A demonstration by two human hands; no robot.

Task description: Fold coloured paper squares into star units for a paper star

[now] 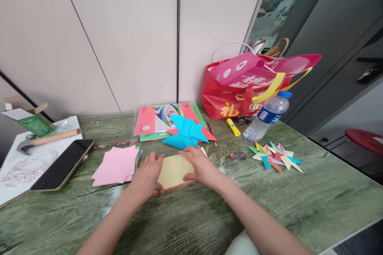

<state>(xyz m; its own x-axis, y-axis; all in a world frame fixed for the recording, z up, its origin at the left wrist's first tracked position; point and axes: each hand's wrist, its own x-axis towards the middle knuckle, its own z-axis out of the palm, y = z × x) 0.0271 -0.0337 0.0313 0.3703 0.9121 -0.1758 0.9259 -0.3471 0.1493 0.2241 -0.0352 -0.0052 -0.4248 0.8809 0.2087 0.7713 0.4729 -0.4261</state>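
A stack of origami paper (175, 169) lies on the table before me, with a pale yellow sheet on top and an orange edge showing below. My left hand (149, 171) holds its left side, fingers at the back and thumb at the front edge. Over the right side, my right hand (202, 167) grips the stack with its fingertips at the back edge and the thumb on the yellow sheet. Just behind is a blue folded paper piece (187, 130) on top of red ones. To the left sits a pile of pink paper squares (118, 165).
Packaged coloured paper (152, 119) lies by the wall. At right are multicoloured folded paper stars (277, 156), a water bottle (267, 115), a glue stick (233, 127) and a red bag (227, 95). At left are a phone (64, 165), a hammer (55, 137) and a green box (36, 124).
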